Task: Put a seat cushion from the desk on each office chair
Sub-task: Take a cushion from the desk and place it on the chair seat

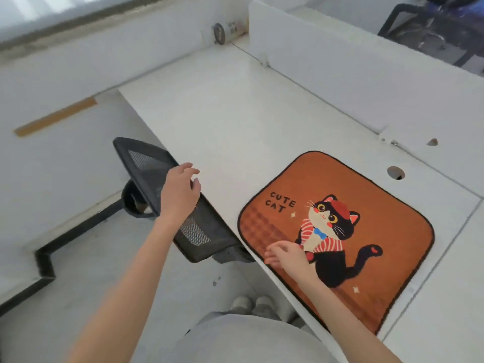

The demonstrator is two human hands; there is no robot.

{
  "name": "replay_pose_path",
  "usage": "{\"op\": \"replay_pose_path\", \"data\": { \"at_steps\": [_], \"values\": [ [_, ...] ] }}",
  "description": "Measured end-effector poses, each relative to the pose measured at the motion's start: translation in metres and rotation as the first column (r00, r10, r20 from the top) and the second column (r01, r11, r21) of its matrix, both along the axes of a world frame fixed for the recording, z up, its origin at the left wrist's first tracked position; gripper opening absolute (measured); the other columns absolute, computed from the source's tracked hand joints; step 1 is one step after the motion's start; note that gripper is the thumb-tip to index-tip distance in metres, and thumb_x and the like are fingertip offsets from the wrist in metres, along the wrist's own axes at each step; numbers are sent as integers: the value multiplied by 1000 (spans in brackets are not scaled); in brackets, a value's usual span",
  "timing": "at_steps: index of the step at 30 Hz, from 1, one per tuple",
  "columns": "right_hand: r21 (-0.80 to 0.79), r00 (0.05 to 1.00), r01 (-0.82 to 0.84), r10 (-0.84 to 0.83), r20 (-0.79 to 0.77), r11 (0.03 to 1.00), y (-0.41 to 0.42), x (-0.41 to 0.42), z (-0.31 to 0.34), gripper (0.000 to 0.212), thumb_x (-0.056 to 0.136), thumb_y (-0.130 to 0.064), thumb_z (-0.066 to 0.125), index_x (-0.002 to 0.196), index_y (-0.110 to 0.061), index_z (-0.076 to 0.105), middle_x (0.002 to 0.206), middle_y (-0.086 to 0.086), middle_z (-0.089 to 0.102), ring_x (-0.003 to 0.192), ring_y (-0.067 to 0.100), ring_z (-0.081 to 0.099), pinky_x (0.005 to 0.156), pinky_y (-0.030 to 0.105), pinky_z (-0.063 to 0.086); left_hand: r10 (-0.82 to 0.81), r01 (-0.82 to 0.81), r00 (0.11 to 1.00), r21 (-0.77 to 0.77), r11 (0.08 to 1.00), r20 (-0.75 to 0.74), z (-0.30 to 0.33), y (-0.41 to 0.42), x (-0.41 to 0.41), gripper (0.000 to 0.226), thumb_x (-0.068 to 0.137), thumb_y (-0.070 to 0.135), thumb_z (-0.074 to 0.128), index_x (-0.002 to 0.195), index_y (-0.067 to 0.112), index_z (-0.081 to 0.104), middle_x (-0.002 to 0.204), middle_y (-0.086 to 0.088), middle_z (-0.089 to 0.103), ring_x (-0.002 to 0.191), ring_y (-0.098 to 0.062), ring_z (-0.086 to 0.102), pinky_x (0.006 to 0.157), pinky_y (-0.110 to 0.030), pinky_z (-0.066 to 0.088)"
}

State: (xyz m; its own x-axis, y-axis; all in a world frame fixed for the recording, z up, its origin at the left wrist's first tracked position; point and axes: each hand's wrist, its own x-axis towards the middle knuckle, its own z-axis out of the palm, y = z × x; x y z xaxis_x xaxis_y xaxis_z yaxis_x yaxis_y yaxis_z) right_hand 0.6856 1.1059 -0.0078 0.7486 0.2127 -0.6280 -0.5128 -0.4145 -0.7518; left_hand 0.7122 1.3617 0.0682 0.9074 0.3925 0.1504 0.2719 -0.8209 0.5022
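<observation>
An orange seat cushion with a cartoon cat lies flat on the white worktop, its near edge running along the worktop's front edge. The right hand hovers over the cushion's near-left part, fingers loosely curled and apart, gripping nothing; whether they touch the fabric I cannot tell. The left hand reaches over the top of the black mesh chair, which is pushed in so that its seat is hidden under the worktop. Its fingers are spread and open, just above or brushing the backrest rim, holding nothing yet.

The main risk seems to be the chair's position: with the seat tucked under the worktop, the cushion has nowhere to land until the chair is drawn out. A loose one-handed pull on the backrest rim could let the chair swivel or roll sideways instead of coming straight back. The cushion looks thin and floppy, so a pinch at one corner would probably let it fold or drag across the worktop edge, and it could slip to the floor. The person's feet stand close to the chair's likely path.
</observation>
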Motion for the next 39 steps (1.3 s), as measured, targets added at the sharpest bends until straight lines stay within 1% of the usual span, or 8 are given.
{"op": "replay_pose_path", "data": {
  "at_steps": [4,7,12,17,21,26,30,39],
  "values": [
    [75,915,-201,214,-341,977,63,5,-5,29,95,-23,43,109,1,53,105,19,65,88,30,67,69,25,55,252,-251,968,24,968,-13,-4,32,-37,41,89,10,50,129,2,50,143,-13,42,134,-28,32,109,-36,30],
    [254,833,43,105,-543,966,86,10,-4,28,98,-24,37,116,-3,40,122,28,56,108,38,60,80,33,53,420,-434,899,-111,894,-126,-15,37,-54,59,88,15,53,140,2,30,145,-17,37,132,-31,34,108,-38,30],
    [336,651,445,-42,-758,830,99,10,-9,36,98,-5,32,129,12,36,134,30,46,124,39,48,91,41,44,491,-528,790,-815,238,-368,-13,30,-52,24,94,18,47,111,3,56,91,-7,63,68,-13,55,54,-23,47],
    [325,627,503,-80,-775,801,103,7,-6,27,97,3,28,114,9,47,138,26,44,128,37,43,95,44,38,507,-491,751,-871,0,-423,-9,39,-43,23,96,24,45,102,5,57,83,-5,58,70,-16,55,59,-28,47],
    [302,650,505,-125,-750,808,106,4,-3,27,96,6,27,117,7,44,138,26,44,127,37,44,93,45,39,444,-456,788,-889,-46,-427,-7,41,-47,23,98,22,40,91,7,56,78,-3,54,68,-15,54,67,-30,51],
    [257,646,526,-185,-741,811,115,-14,5,24,97,5,25,92,6,49,137,25,44,128,35,43,99,43,38,448,-434,794,-899,-54,-411,-11,47,-60,35,97,21,41,125,0,49,80,-2,55,70,-15,54,84,-32,46],
    [202,622,534,-219,-752,821,127,-44,7,33,96,5,25,125,11,42,138,26,44,128,36,43,101,43,37,448,-408,802,-910,-73,-395,-13,60,-89,37,97,19,41,127,-1,47,95,-5,56,83,-18,55,85,-33,45],
    [152,613,546,-268,-743,824,175,-146,22,39,94,8,24,131,9,35,138,26,44,128,37,44,109,43,33,415,-424,820,-905,-21,-394,-19,116,-187,22,96,20,44,82,7,55,80,-5,56,71,-16,55,65,-30,50]
  ]
}}
